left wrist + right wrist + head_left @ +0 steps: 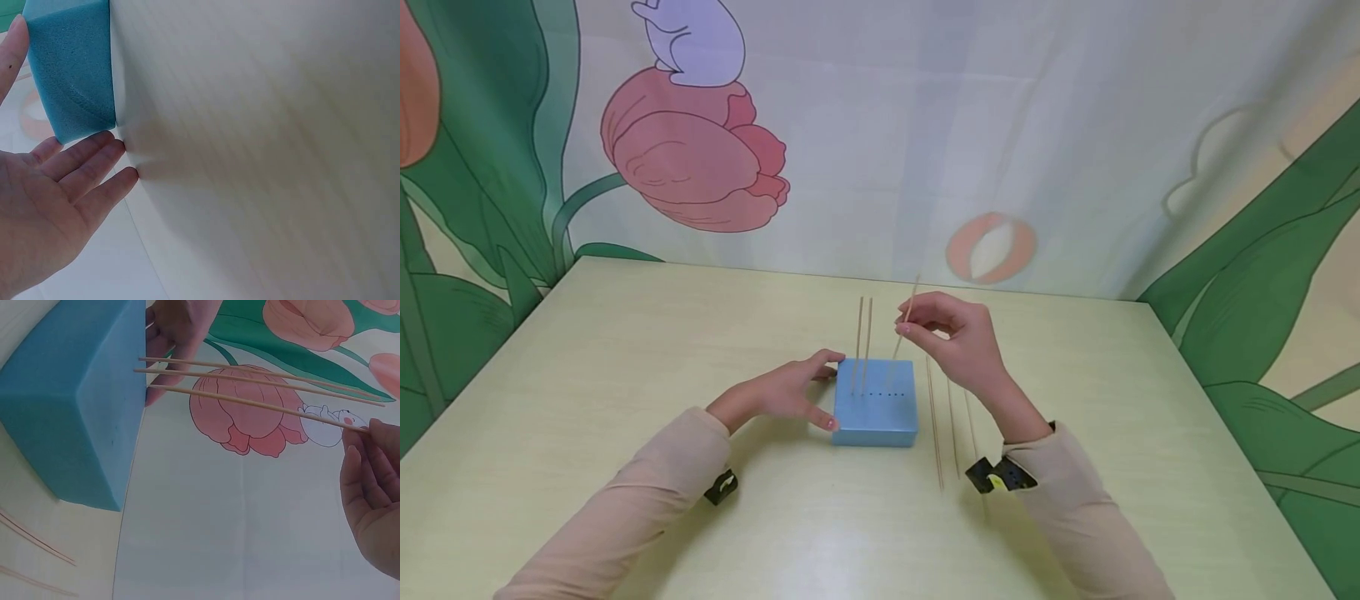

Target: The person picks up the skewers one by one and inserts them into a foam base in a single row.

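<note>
A light blue foam block lies on the table with a row of small holes across its top. Two thin wooden sticks stand upright in the left end of that row. My left hand rests against the block's left side, its thumb at the near corner and fingers at the far one; the left wrist view shows those fingers fairly straight. Above the block, my right hand pinches a third wooden stick near its upper end, slightly tilted. Its lower tip is at the block's top; I cannot tell whether it is in a hole.
Three more thin sticks lie on the table to the right of the block, partly beneath my right forearm. The pale wooden table meets a printed curtain at its far edge.
</note>
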